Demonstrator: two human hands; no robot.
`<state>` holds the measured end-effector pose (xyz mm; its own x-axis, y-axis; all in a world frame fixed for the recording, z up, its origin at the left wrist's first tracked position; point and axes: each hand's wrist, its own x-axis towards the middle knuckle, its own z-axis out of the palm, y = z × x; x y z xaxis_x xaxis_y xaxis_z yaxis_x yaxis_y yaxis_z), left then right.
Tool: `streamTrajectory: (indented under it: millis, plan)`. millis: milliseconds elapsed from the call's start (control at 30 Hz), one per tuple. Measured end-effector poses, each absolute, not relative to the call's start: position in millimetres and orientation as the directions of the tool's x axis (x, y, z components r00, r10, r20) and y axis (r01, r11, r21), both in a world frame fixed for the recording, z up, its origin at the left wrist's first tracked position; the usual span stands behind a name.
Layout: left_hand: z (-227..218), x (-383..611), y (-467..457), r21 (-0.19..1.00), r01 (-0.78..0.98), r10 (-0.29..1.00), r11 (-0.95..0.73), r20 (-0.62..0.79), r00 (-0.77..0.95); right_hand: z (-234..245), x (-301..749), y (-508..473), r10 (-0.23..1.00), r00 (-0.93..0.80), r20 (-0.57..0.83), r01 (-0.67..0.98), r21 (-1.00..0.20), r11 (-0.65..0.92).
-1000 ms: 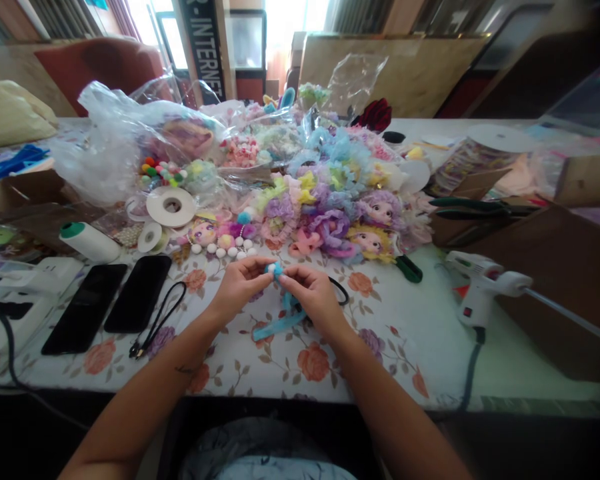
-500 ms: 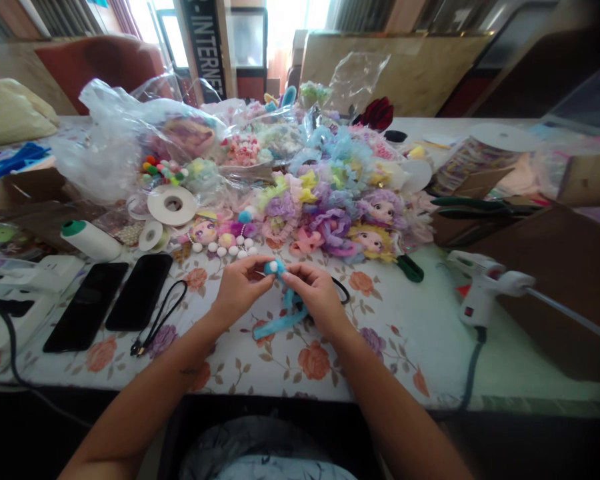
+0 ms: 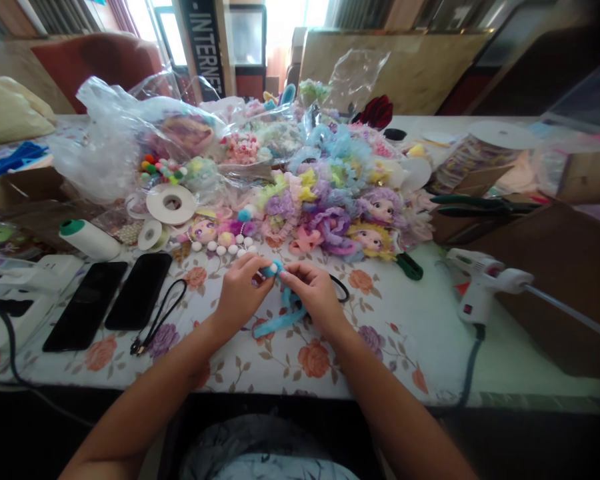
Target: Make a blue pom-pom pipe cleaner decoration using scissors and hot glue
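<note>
Pinching a fluffy blue pompom (image 3: 271, 269) in both grips, you are holding left hand (image 3: 240, 292) and right hand (image 3: 314, 295) close together.

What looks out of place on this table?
Nothing damaged. Doll trims sprawl loose across the table; the glue gun's cord droops over the front edge. The left hand and right hand pinch a blue strip.

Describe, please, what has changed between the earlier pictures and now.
The left hand has edged down and toward the right hand, closing further over the tip of the blue trim. Both hands keep pinching that tip; nothing was let go. The trim's tail lies on the table as before, and the phones and glue gun have not moved.
</note>
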<state>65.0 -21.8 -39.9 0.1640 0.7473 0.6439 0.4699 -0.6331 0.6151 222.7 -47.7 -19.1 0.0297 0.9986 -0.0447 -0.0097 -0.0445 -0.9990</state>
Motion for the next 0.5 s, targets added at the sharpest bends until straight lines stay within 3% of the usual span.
streamTrajectory:
  millis: [233,500]
  plan:
    - [-39.7,65.1,-22.9,0.513,0.490,0.662,-0.705,0.724,0.193,-16.5,222.6,-49.4,0.998,0.035,-0.059,-0.026,-0.998,-0.058]
    - [-37.6,62.2,-22.2,0.642,0.371,0.733,-0.671,0.648,0.205,-15.9,224.2,-48.7,0.997,0.054,-0.061,-0.038,-0.998,-0.059]
